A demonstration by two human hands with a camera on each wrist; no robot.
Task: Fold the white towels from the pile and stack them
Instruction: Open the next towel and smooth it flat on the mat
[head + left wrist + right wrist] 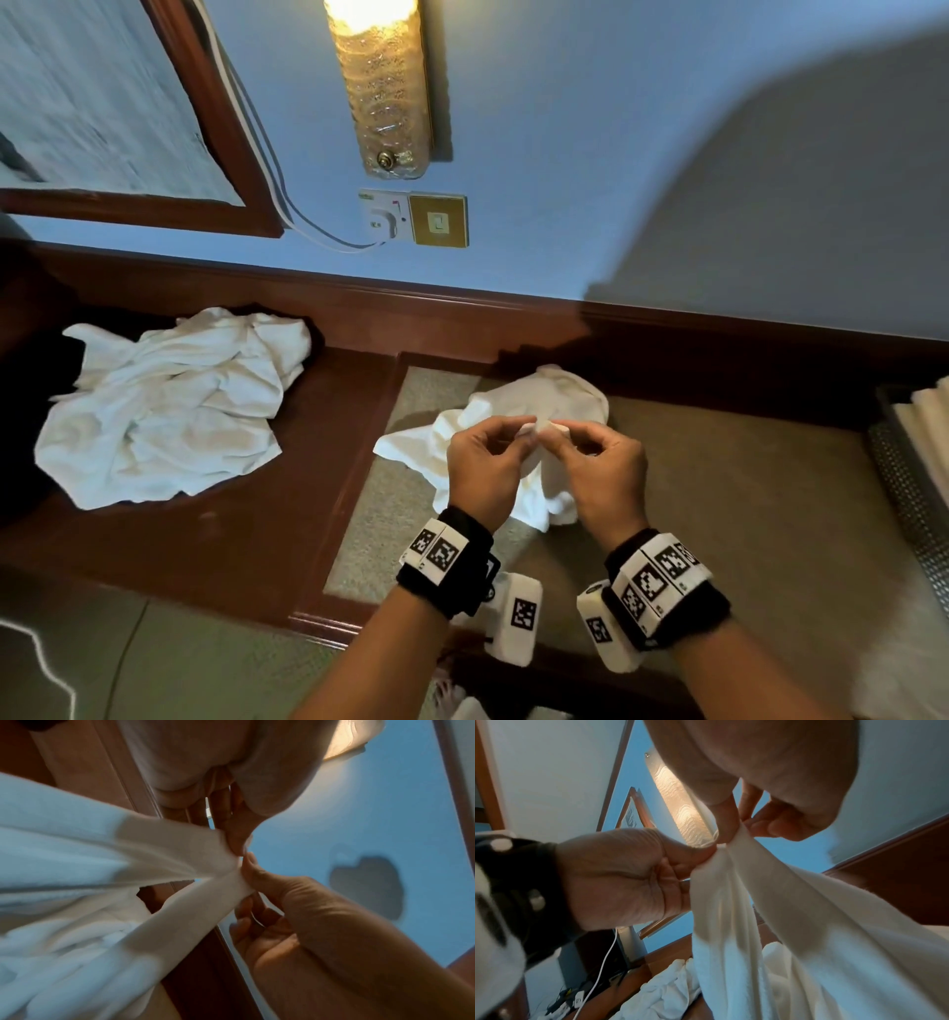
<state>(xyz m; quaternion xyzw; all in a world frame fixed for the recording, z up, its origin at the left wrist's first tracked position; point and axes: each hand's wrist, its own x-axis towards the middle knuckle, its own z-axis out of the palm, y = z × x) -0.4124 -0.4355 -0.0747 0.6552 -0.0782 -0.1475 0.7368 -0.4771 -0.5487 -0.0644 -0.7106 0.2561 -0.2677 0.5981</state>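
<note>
A white towel (pixel 552 395) hangs bunched above the beige inset surface (pixel 744 488). My left hand (pixel 521 434) and right hand (pixel 562 430) meet in front of me, and each pinches the same small bit of the towel's edge between thumb and fingers. In the left wrist view the left hand (pixel 235 839) pinches the towel (pixel 144 862) right next to the right hand (pixel 253 874). The right wrist view shows the right hand (pixel 731 833) and left hand (pixel 700 856) holding the towel (pixel 782 923) as it drapes downward. The crumpled pile of white towels (pixel 169 406) lies on the dark wood at the left.
A metal mesh basket (pixel 909 493) with folded white cloth stands at the right edge. A lit wall lamp (pixel 385 87), a socket with a white cable (pixel 385 218) and a framed picture (pixel 102 103) are on the blue wall behind. A wooden ledge (pixel 667 334) runs along the wall.
</note>
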